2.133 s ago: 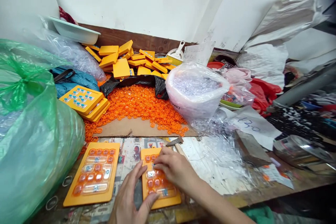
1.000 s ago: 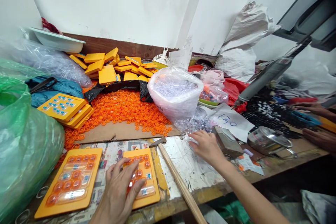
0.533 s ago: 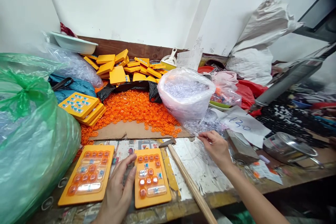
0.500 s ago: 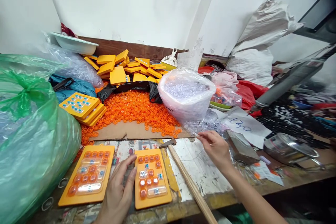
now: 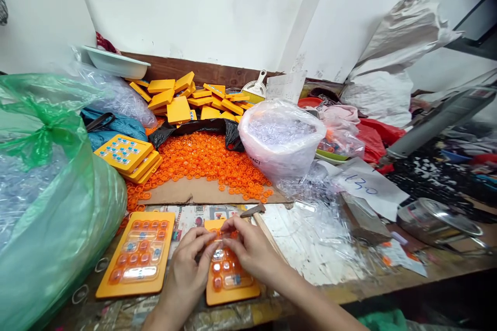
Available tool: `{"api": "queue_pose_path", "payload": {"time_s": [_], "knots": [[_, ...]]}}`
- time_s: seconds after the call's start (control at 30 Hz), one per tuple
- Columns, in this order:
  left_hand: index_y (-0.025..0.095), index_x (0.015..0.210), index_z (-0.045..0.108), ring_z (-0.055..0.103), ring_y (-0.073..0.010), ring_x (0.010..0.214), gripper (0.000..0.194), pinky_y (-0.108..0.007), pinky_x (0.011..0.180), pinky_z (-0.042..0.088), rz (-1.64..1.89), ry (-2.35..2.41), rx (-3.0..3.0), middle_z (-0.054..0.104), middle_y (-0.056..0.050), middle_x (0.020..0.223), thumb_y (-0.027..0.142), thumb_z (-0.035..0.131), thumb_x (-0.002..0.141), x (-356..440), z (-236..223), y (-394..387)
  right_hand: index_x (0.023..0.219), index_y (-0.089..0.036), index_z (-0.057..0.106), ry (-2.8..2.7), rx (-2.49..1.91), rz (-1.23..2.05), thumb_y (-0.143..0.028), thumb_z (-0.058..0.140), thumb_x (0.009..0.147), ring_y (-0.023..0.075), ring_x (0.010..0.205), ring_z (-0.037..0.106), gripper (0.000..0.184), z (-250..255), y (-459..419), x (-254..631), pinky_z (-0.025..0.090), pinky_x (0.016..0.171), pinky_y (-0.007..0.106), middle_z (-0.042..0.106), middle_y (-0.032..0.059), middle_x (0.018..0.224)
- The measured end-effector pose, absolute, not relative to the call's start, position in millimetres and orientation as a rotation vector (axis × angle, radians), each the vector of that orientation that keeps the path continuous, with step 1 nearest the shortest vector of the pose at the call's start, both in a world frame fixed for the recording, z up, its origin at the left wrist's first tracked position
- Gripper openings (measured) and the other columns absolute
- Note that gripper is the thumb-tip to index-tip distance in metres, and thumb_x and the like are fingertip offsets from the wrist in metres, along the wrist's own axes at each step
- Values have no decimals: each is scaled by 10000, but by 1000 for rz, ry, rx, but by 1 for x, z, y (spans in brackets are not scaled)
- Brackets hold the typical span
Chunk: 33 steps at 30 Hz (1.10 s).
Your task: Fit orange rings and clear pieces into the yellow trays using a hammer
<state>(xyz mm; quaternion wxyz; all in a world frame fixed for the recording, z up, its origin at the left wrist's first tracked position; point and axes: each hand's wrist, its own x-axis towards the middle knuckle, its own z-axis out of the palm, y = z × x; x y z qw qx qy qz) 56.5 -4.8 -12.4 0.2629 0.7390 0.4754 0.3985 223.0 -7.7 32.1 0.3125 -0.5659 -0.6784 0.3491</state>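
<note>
A yellow panel [image 5: 233,297] with orange rings and clear plastic covers lies on the bench before me. My left hand [image 5: 192,266] reaches over its left edge, thumb and forefinger pinched. From the right, my right hand [image 5: 250,248] bends over the panel's upper part, its fingers pinched too. Between the fingertips of both hands is a small clear plastic cover, mostly hidden, at the panel's upper rows. A second yellow panel [image 5: 104,284], fitted with orange rings and clear covers, lies to the left of my left hand.
Loose orange rings [image 5: 194,158] are heaped behind, on cardboard. Yellow panels [image 5: 178,109] are piled at the back. A white bag [image 5: 277,152] holds clear pieces. A hammer [image 5: 252,211] lies beside the panel. A green bag [image 5: 89,217] bulges at left; a metal pot [image 5: 438,222] stands right.
My right hand has come left from the clear pieces to the right-hand panel, bringing a small clear piece. My left hand has moved onto the panel and its fingers have closed.
</note>
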Motion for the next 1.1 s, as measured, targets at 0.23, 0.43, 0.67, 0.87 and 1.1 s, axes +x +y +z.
{"api": "queue_pose_path", "payload": {"time_s": [0.23,0.43,0.67,0.87,1.1], "knots": [[172,889,719,634,-187,804,285,-290,738,505,938,1260,1877,645,-77,846,305,466,878,61,-2,-3,865,-163,587,-1829,-1631,703,-143,538,800,235,886,557,84,31,-14,225,431,795,389,559,82,909],[165,822,717,609,-201,770,308,-321,726,488,886,1278,1740,624,-71,785,353,474,840,65,5,1,811,-204,671,-1784,-1717,683,-212,571,816,217,822,562,101,24,-20,230,439,759,370,545,40,821],[178,917,669,566,-213,742,311,-378,719,513,916,1476,1656,578,-80,892,401,551,736,69,-6,8,916,-188,558,-1620,-1747,622,-235,606,731,265,1018,502,197,7,-15,230,396,912,425,506,89,1007],[297,1293,528,431,-275,1232,444,-499,992,372,786,1462,1915,498,-105,1323,291,337,892,74,-26,2,1133,-218,484,-1500,-1762,709,-316,578,729,288,1118,477,426,-4,-13,227,337,974,488,544,88,1141],[432,1172,603,521,-356,1069,390,-592,855,378,594,1627,1932,526,-75,1362,300,381,879,75,1,-3,1145,-316,511,-1355,-1851,783,-263,548,728,318,1154,433,422,-3,-19,216,261,961,566,526,48,1153]]}}
